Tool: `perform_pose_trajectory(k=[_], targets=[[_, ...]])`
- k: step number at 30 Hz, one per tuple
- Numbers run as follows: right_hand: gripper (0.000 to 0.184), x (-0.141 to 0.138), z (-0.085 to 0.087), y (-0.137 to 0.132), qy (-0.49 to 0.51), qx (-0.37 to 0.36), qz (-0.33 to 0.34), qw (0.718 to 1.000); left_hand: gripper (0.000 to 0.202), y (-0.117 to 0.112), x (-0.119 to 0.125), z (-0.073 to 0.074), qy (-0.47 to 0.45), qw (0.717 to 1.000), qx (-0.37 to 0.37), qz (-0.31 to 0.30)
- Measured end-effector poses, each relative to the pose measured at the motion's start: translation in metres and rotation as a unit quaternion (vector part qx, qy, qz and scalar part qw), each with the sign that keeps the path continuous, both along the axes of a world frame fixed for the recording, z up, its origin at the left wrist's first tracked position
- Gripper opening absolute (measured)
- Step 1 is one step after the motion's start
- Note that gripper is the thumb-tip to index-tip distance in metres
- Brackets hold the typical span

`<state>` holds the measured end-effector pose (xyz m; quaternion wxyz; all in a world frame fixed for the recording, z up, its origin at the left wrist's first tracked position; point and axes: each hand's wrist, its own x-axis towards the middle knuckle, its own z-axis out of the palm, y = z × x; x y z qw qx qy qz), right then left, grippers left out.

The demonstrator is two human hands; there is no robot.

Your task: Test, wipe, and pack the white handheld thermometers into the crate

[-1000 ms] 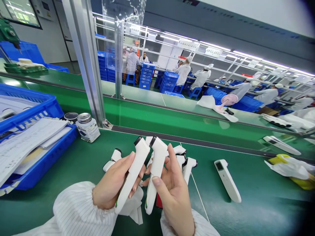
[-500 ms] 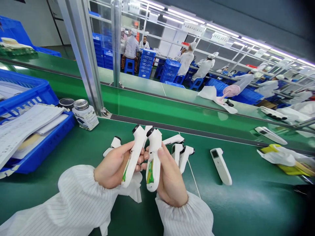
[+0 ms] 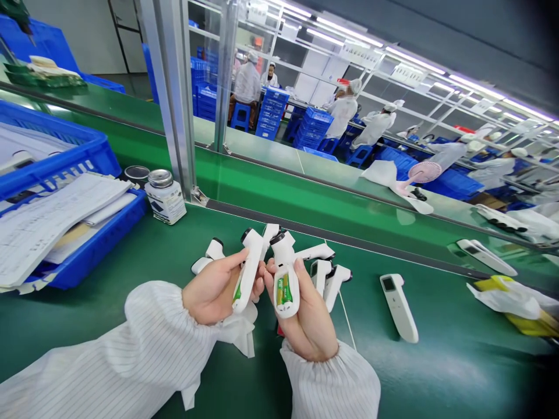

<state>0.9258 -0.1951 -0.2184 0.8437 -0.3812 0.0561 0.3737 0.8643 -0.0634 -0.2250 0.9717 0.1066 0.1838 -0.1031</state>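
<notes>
The left hand (image 3: 213, 289) grasps a white thermometer (image 3: 250, 270), the right hand (image 3: 308, 326) a second thermometer (image 3: 286, 288).

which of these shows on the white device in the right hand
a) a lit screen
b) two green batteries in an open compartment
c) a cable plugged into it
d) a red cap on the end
B: the white handheld device in the right hand faces its open back upward, with two green batteries lying side by side inside.
</notes>
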Motion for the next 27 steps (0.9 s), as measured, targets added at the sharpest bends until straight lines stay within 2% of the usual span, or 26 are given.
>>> perform_pose_trajectory(k=[4,6,8,11,13,15,18,21,27], targets=[[0.026,0.000,-0.001,-0.001,-0.029,0.004,0.010,1.000,0.032,-0.001,0.001,0.002,-0.010,1.000,-0.008,-0.006],[0.028,-0.002,-0.001,-0.002,-0.069,-0.005,0.007,0.998,0.029,-0.002,0.000,0.003,-0.017,1.000,0.020,-0.006],[0.042,-0.006,-0.001,-0.003,-0.132,-0.015,0.009,0.991,0.026,-0.004,-0.002,0.004,-0.037,0.994,0.100,0.004],[0.070,-0.014,0.000,-0.005,-0.212,-0.037,-0.005,0.976,0.021,-0.005,-0.006,0.004,-0.100,0.963,0.248,0.036],[0.078,-0.019,0.000,-0.006,-0.240,-0.048,-0.021,0.969,0.026,-0.005,-0.009,0.003,-0.143,0.942,0.300,0.041],[0.078,-0.022,-0.001,-0.007,-0.260,-0.048,-0.021,0.964,0.035,-0.004,-0.012,0.001,-0.177,0.929,0.324,0.031],[0.076,-0.024,-0.001,-0.009,-0.276,-0.059,-0.017,0.959,0.045,-0.004,-0.014,0.002,-0.207,0.916,0.341,0.032],[0.069,-0.025,0.000,-0.011,-0.295,-0.087,-0.015,0.952,0.053,-0.006,-0.015,0.005,-0.232,0.916,0.327,0.037],[0.053,-0.026,0.003,-0.012,-0.321,-0.132,-0.039,0.937,0.024,-0.008,-0.012,-0.001,-0.289,0.920,0.263,0.042]])
